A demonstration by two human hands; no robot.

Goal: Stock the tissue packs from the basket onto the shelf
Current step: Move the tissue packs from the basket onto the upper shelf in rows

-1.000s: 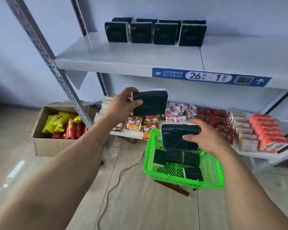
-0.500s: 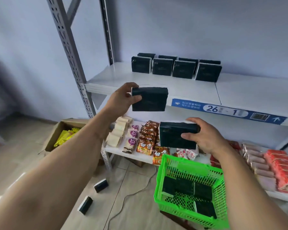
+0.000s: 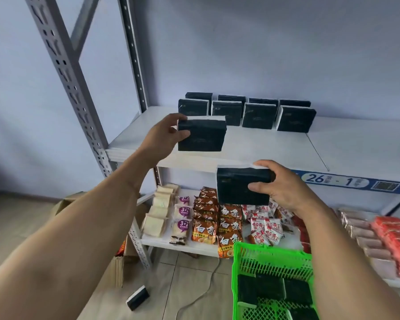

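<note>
My left hand [image 3: 163, 132] grips a black tissue pack [image 3: 202, 136] by its left end and holds it over the front left part of the white upper shelf [image 3: 275, 144]. My right hand [image 3: 280, 185] grips a second black tissue pack [image 3: 238, 188] lower down, in front of the shelf's front edge. Several black tissue packs [image 3: 259, 115] stand in two rows at the back of that shelf. The green basket [image 3: 270, 262] sits at the lower right with several more black packs [image 3: 273, 289] lying inside it.
A grey perforated upright [image 3: 69, 72] frames the shelf's left side. The lower shelf [image 3: 162, 242] carries snack packets and red packs. One black pack [image 3: 138, 297] lies on the floor beside a cable [image 3: 201, 296]. A cardboard box [image 3: 123, 262] stands at the left.
Both hands have risen with their packs from above the basket toward the upper shelf. The left pack now hangs over the shelf's front; the view has tilted up.
</note>
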